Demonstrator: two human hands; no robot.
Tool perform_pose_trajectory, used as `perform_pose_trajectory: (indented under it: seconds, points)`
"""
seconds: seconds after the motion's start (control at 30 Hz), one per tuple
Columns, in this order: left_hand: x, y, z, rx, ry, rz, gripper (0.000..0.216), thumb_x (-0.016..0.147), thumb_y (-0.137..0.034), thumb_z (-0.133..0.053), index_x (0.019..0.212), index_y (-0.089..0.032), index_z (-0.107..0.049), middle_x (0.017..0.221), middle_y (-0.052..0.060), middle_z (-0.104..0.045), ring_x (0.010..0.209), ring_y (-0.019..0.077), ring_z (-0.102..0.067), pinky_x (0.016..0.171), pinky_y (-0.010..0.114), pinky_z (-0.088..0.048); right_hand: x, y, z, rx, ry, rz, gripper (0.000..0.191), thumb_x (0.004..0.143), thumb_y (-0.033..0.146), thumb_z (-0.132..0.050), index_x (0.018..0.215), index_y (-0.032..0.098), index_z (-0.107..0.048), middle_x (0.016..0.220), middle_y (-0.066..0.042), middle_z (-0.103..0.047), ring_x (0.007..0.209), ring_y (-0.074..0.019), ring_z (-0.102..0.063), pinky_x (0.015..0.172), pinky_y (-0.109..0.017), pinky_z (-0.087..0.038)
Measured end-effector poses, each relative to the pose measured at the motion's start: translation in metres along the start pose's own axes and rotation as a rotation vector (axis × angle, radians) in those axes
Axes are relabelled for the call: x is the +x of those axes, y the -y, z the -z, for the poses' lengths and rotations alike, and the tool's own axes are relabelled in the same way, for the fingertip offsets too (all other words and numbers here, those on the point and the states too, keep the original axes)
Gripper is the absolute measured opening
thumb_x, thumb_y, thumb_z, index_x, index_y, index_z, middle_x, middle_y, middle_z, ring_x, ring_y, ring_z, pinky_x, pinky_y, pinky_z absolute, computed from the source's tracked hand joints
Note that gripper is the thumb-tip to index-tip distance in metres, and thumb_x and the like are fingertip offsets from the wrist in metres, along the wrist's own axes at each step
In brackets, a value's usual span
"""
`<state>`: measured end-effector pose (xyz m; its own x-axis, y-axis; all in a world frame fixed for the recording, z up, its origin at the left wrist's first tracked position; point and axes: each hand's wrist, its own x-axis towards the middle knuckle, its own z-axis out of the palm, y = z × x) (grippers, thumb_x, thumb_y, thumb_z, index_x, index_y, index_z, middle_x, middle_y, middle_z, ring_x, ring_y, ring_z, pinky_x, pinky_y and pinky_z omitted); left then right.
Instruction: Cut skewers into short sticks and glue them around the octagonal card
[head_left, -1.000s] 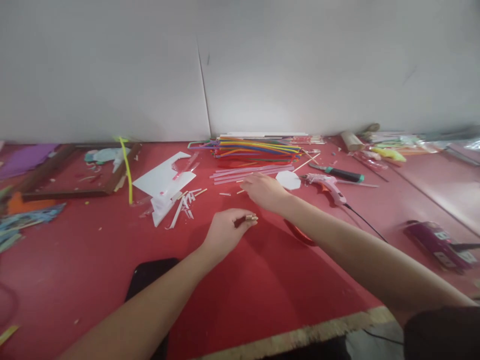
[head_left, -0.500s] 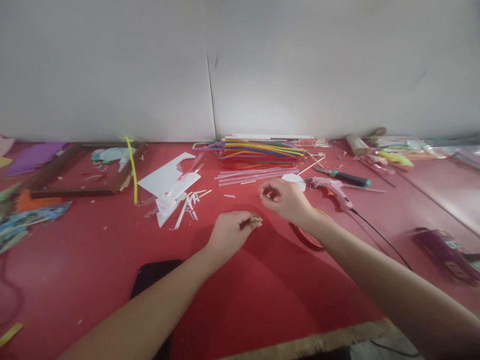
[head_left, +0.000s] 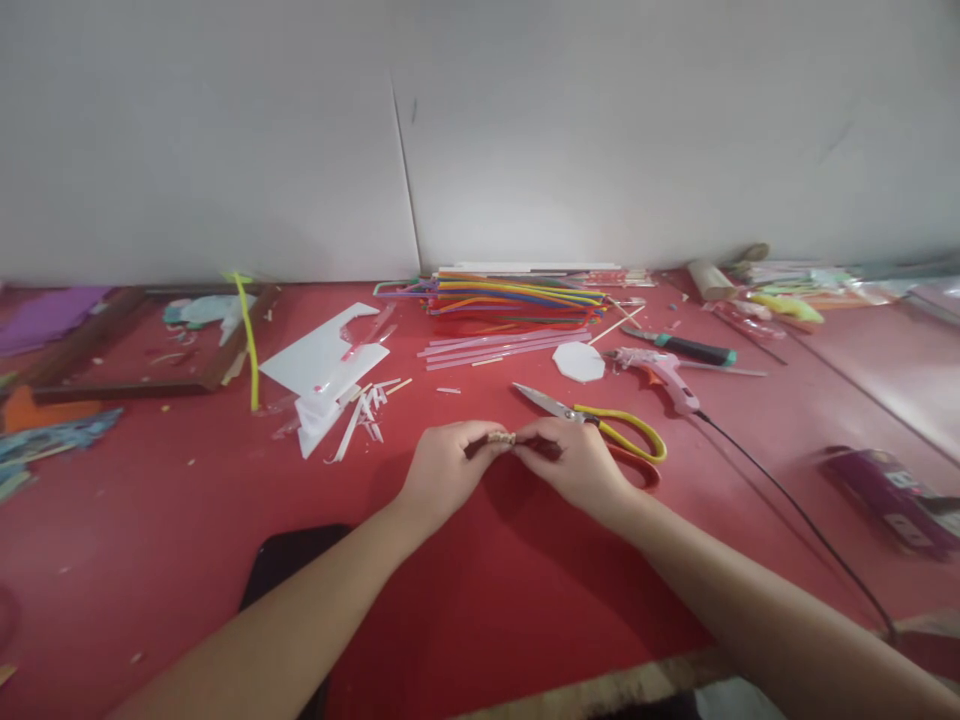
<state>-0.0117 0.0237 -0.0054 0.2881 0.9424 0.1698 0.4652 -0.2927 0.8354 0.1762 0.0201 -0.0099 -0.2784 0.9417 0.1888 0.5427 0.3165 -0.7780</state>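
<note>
My left hand [head_left: 444, 467] is closed round a small bundle of short wooden stick pieces [head_left: 500, 438], whose ends poke out past the fingers. My right hand [head_left: 576, 462] pinches at the same bundle from the right, so both hands meet low over the red table [head_left: 187, 540]. Just behind my right hand lie yellow-handled scissors [head_left: 592, 417], blades pointing left. Loose short stick bits [head_left: 448, 389] lie farther back.
A pile of coloured straws [head_left: 517, 295] lies against the wall. A white octagon piece [head_left: 578, 361], a pink glue gun [head_left: 660, 369] with its cord, and a green-handled knife [head_left: 686, 349] are at right. White foam scraps [head_left: 330, 375] at left. A black phone [head_left: 289, 560] lies under my left forearm.
My right hand came back from the stick bits near the straws and joined my left hand at the bundle. The scissors it was covering now show.
</note>
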Motion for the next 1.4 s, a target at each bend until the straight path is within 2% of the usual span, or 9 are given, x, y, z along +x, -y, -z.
perform_pose_trajectory:
  seconds: [0.27, 0.57, 1.07, 1.23, 1.4]
  points:
    - [0.0003, 0.0025, -0.001, -0.011, -0.015, -0.01, 0.01, 0.086, -0.023, -0.062, 0.086, -0.025, -0.072, 0.089, -0.004, -0.077, 0.085, 0.0173, -0.071, 0.077, 0.026, -0.052, 0.0, -0.0019, -0.0044, 0.009, -0.05, 0.029, 0.01, 0.082, 0.014, -0.063, 0.078, 0.019, -0.071, 0.075, 0.001, -0.072, 0.066, -0.012, -0.064, 0.064, -0.021, -0.048]
    - [0.0, 0.0, -0.0011, 0.009, -0.025, 0.005, 0.01, 0.085, -0.023, -0.062, 0.086, -0.026, -0.072, 0.089, -0.003, -0.077, 0.085, 0.0181, -0.072, 0.078, 0.027, -0.053, 0.0049, 0.0021, 0.0023, -0.013, 0.05, 0.003, 0.01, 0.083, 0.018, -0.063, 0.078, 0.021, -0.072, 0.076, -0.001, -0.072, 0.069, -0.0154, -0.065, 0.067, -0.026, -0.049]
    - [-0.0008, 0.0002, -0.0002, -0.001, -0.015, 0.021, 0.01, 0.086, -0.021, -0.062, 0.086, -0.025, -0.071, 0.089, -0.004, -0.077, 0.085, 0.017, -0.071, 0.078, 0.025, -0.052, 0.0074, 0.0014, 0.0026, 0.001, 0.07, -0.022, 0.012, 0.081, 0.014, -0.061, 0.079, 0.02, -0.071, 0.076, -0.001, -0.072, 0.068, -0.0153, -0.064, 0.065, -0.025, -0.048]
    - [-0.0016, 0.0013, 0.0003, -0.011, -0.014, 0.02, 0.011, 0.086, -0.021, -0.062, 0.087, -0.025, -0.071, 0.089, -0.004, -0.076, 0.085, 0.0173, -0.071, 0.078, 0.026, -0.052, 0.0076, 0.0013, 0.0019, -0.007, 0.063, -0.025, 0.011, 0.08, 0.015, -0.062, 0.078, 0.02, -0.071, 0.073, 0.0, -0.071, 0.065, -0.0149, -0.063, 0.062, -0.025, -0.047]
    - [-0.002, 0.0008, -0.0003, -0.019, -0.022, 0.019, 0.009, 0.086, -0.023, -0.062, 0.087, -0.025, -0.071, 0.089, -0.003, -0.076, 0.085, 0.0177, -0.071, 0.078, 0.026, -0.053, 0.0069, 0.001, -0.0005, 0.011, 0.013, 0.032, 0.011, 0.082, 0.017, -0.061, 0.078, 0.021, -0.07, 0.075, -0.001, -0.072, 0.069, -0.0155, -0.065, 0.067, -0.025, -0.049]
